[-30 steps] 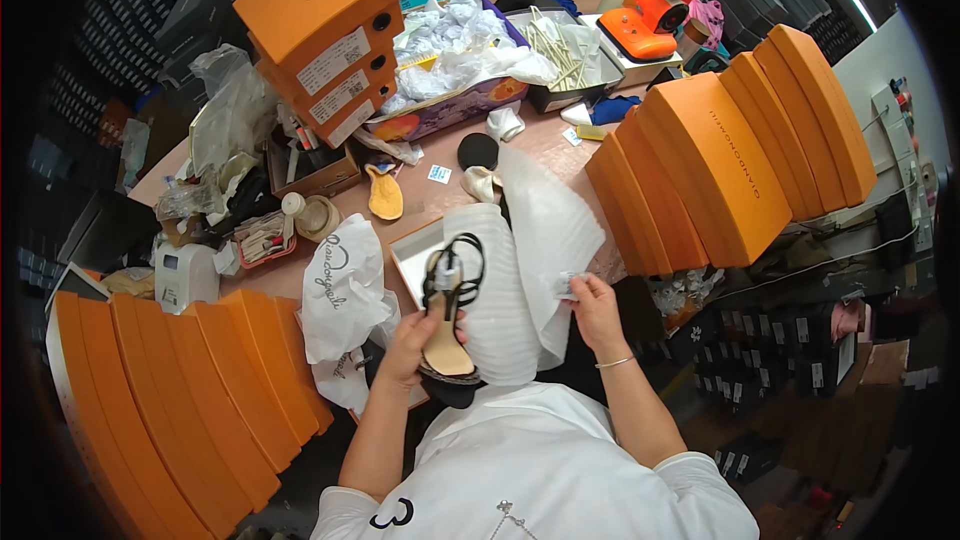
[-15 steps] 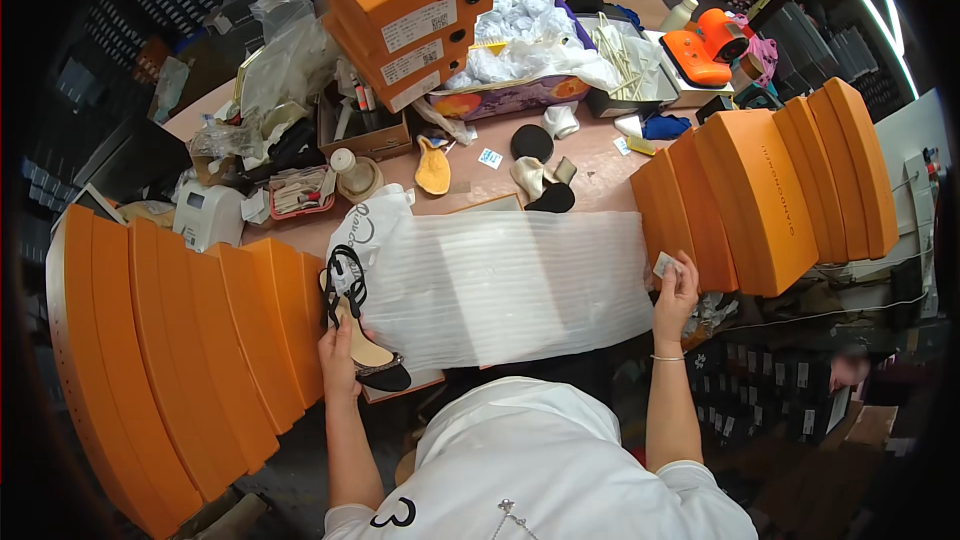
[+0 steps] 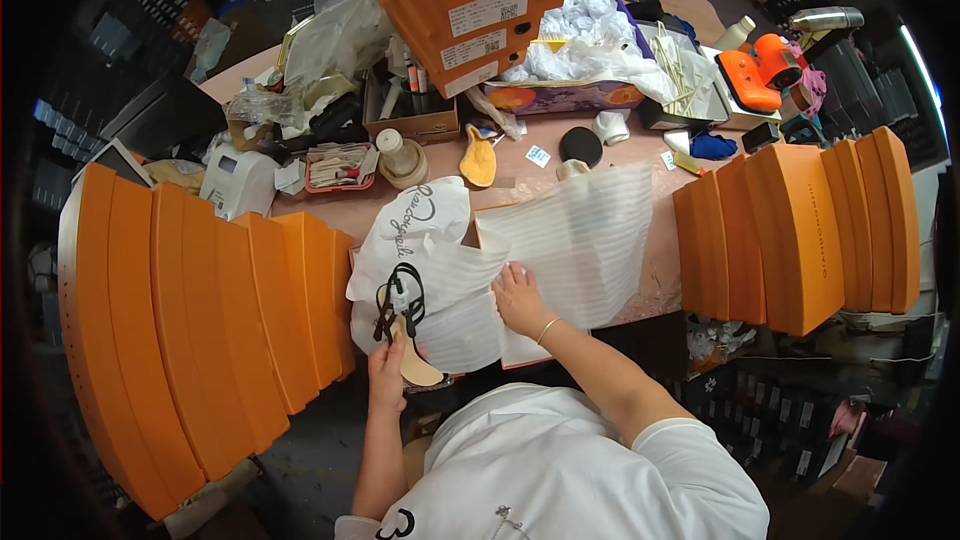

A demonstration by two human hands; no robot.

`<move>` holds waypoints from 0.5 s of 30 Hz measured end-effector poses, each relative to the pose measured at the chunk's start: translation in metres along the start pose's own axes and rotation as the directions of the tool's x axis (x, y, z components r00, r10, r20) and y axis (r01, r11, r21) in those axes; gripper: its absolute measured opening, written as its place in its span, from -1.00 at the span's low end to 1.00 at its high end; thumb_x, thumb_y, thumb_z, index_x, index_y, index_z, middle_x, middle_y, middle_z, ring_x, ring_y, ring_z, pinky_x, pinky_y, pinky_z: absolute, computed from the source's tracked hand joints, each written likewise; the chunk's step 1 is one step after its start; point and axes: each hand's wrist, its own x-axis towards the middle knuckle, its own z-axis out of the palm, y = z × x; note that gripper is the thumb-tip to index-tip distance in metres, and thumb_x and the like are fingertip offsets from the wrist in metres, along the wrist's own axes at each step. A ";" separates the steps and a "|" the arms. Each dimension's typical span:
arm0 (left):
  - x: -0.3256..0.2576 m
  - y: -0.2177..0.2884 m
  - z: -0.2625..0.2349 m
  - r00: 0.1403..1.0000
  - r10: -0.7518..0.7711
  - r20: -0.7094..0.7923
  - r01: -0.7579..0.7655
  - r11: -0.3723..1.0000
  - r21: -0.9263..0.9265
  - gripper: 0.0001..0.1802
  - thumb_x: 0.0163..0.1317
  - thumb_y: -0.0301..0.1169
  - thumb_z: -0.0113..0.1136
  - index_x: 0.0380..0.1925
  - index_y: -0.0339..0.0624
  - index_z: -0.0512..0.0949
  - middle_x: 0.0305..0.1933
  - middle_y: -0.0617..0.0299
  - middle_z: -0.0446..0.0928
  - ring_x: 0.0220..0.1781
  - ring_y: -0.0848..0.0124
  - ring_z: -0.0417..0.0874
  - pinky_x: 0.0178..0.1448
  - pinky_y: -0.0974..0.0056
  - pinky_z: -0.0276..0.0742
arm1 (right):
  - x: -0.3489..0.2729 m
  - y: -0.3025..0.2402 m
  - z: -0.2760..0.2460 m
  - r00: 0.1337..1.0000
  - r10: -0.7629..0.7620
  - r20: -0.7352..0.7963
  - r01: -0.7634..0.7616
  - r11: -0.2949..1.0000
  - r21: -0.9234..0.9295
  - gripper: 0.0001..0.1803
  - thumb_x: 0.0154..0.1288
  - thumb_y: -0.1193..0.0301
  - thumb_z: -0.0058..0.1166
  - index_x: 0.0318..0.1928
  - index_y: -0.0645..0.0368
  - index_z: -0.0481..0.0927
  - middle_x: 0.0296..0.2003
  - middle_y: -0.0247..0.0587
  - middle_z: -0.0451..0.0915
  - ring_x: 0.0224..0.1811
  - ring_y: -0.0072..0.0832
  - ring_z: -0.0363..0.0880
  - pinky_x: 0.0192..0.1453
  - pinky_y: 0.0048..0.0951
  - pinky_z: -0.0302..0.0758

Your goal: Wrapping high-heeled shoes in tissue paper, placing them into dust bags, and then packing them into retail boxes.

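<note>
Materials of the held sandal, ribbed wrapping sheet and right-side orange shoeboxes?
Sandal: probably leather or synthetic; smooth beige insole, slim black straps. Wrapping sheet: likely thin plastic foam; white, ribbed, translucent. Orange shoeboxes: seemingly cardboard; fairly matte, flat panels, crisp edges.

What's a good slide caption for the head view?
Between orange boxes, left hand holds a strappy sandal; right hand touches a white sheet.
</note>
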 end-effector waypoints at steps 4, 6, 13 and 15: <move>-0.035 0.045 -0.005 0.977 0.213 -0.008 -0.213 0.974 -0.074 -0.61 0.41 -0.20 -0.04 -0.07 -0.37 0.47 -0.38 0.09 0.60 -0.44 0.41 0.63 -0.33 0.34 0.58 | -0.018 0.009 -0.026 0.997 0.072 -0.024 -0.073 0.997 -0.013 -0.45 0.24 0.36 -0.02 0.27 0.10 0.34 0.32 0.16 0.16 0.36 -0.03 0.15 0.33 0.06 0.18; -0.044 0.081 -0.014 0.932 0.321 0.167 -0.314 0.947 -0.066 -0.53 0.36 -0.17 0.04 -0.01 -0.43 0.45 -0.26 0.02 0.59 -0.33 0.35 0.65 -0.24 0.30 0.61 | -0.030 0.014 -0.043 0.966 0.141 -0.217 -0.020 0.877 0.480 -0.45 0.22 0.38 0.00 0.26 0.12 0.34 0.30 0.17 0.19 0.34 -0.02 0.18 0.36 -0.02 0.18; -0.052 0.120 0.084 0.727 0.063 0.683 0.137 0.963 -0.234 -0.40 0.32 -0.11 0.08 0.07 -0.51 0.35 -0.07 -0.05 0.54 -0.08 0.24 0.64 0.00 0.18 0.61 | -0.013 -0.039 -0.061 0.839 -0.160 -0.520 0.185 0.983 -0.003 -0.55 0.19 0.35 0.05 0.09 0.22 0.47 0.05 0.08 0.46 0.11 -0.10 0.43 0.27 -0.15 0.33; -0.045 0.098 0.121 0.693 -0.045 0.719 0.361 0.885 -0.293 -0.49 0.38 -0.16 -0.02 0.08 -0.42 0.35 -0.13 0.07 0.55 -0.13 0.31 0.63 -0.03 0.23 0.60 | -0.013 -0.042 -0.039 0.823 -0.174 -0.541 -0.164 0.839 -0.519 -0.58 0.23 0.33 0.03 0.08 0.21 0.48 -0.02 0.01 0.52 0.02 -0.17 0.50 0.19 -0.21 0.42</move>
